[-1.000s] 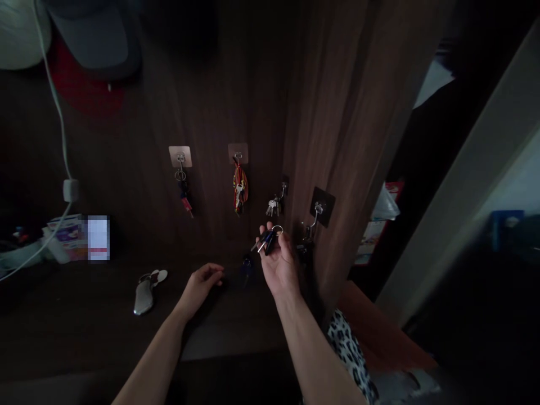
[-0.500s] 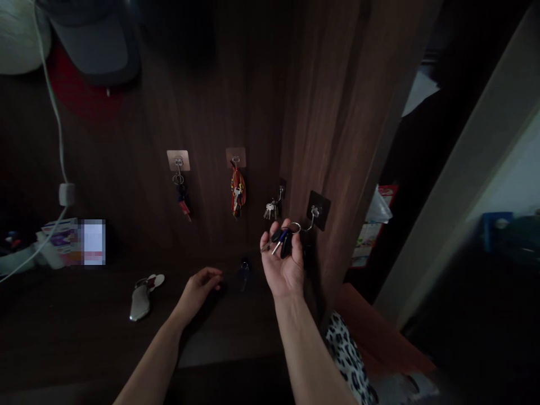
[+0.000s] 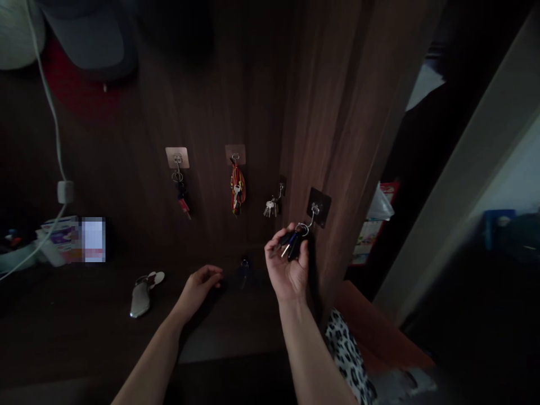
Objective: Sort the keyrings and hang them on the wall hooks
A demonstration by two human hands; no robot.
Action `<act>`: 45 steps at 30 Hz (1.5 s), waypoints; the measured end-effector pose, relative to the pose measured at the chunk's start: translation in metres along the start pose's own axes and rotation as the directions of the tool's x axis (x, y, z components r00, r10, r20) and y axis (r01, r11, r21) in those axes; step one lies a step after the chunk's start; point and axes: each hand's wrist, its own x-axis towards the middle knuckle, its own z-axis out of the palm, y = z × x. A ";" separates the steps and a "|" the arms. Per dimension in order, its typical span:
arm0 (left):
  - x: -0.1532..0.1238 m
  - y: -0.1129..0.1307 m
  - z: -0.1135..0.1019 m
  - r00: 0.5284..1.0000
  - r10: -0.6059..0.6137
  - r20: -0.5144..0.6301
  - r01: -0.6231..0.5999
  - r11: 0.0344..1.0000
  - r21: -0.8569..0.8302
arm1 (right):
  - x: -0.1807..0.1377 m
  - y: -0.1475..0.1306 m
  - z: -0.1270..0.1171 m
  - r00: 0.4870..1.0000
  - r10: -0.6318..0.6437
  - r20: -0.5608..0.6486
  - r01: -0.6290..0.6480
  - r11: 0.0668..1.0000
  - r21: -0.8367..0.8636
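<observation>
My right hand [image 3: 287, 270] is raised palm up, with its fingers curled about a bunch of keys [image 3: 292, 244] that has dark fobs. The bunch's metal ring [image 3: 302, 229] is on the bent wire of a dark wall hook [image 3: 319, 208]. Resting on the shelf, my left hand [image 3: 203, 284] holds nothing; its fingers are loosely stretched and the thumb is apart. Just right of it lies a small dark set of keys [image 3: 244, 270]. A silver keyring piece with white tags [image 3: 141, 298] lies farther left.
Hanging on other hooks are red-tagged keys [image 3: 183, 199], keys on a colourful cord [image 3: 237, 191] and several silver keys [image 3: 270, 208]. A grey cap [image 3: 90, 48] hangs upper left, near a white cable [image 3: 53, 115]. Spotted cloth [image 3: 346, 351] is lower right.
My right hand has shifted slightly right and down, and the ring now sits farther along the hook, nearer its plate. My left hand stays put.
</observation>
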 end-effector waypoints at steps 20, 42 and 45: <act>0.002 -0.006 -0.002 0.999 -0.007 0.033 0.007 1.000 0.006 | 0.013 0.019 -0.063 0.953 0.058 -0.297 -0.120 0.973 -0.197; 0.002 -0.012 -0.002 0.999 0.034 0.032 -0.035 0.999 0.016 | 0.031 0.036 -0.095 0.993 -0.018 0.116 0.092 -0.502 -0.860; 0.003 -0.014 -0.002 0.998 0.053 0.034 -0.054 0.998 0.017 | 0.029 0.040 -0.095 0.991 0.013 0.132 0.122 -0.486 -0.865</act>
